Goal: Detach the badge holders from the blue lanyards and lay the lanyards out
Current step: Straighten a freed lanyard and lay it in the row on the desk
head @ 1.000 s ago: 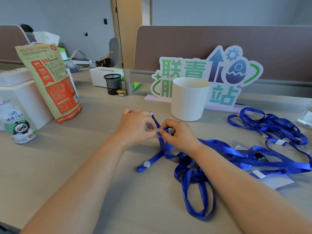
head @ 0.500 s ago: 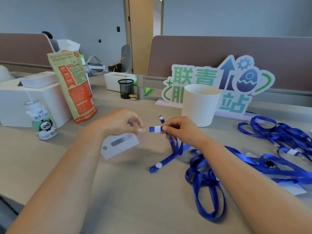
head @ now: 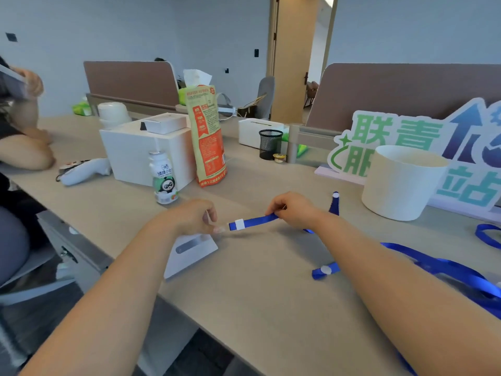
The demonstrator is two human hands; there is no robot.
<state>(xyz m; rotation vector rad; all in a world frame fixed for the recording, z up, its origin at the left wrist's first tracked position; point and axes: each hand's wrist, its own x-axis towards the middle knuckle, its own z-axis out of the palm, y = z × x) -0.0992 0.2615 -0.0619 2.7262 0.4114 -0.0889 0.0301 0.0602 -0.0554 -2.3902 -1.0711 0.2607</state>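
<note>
One holder off, its lanyard not yet laid out
The left hand [head: 193,217], fingers curled, appeared to pinch the top edge of a white badge holder [head: 189,253] that sat low by the near edge of the table [head: 257,299], free of the strap. The right hand [head: 295,210] pinched the blue lanyard [head: 257,220] behind its white clip [head: 239,224], holding that end level above the table with its tip just beside the left fingertips. I judged this holder detached, with the lanyard yet to be laid flat. More blue straps [head: 461,271] lay looped at the right, and whether any holders hung on them could not be told
</note>
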